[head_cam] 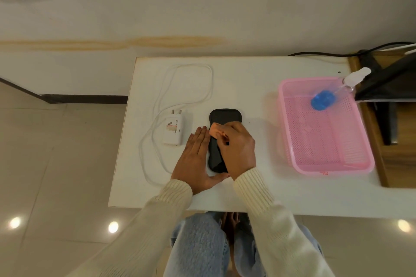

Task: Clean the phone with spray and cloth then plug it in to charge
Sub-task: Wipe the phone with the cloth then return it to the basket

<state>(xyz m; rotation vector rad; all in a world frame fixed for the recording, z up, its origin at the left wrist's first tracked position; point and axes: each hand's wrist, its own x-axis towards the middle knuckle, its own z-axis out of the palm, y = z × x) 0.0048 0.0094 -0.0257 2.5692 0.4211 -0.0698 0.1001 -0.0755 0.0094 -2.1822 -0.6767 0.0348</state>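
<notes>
Half the black phone, lying on the worktop, is hidden under the right hand, whose curled fingers press a bunched peach cloth onto it, while the left hand lies flat, fingers straight, against its left edge.

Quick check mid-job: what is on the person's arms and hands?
Both arms wear cream knit sleeves, the left sleeve and the right sleeve, each ribbed at the wrist. The left hand and the right hand are bare: no gloves, rings or watch show.
</notes>
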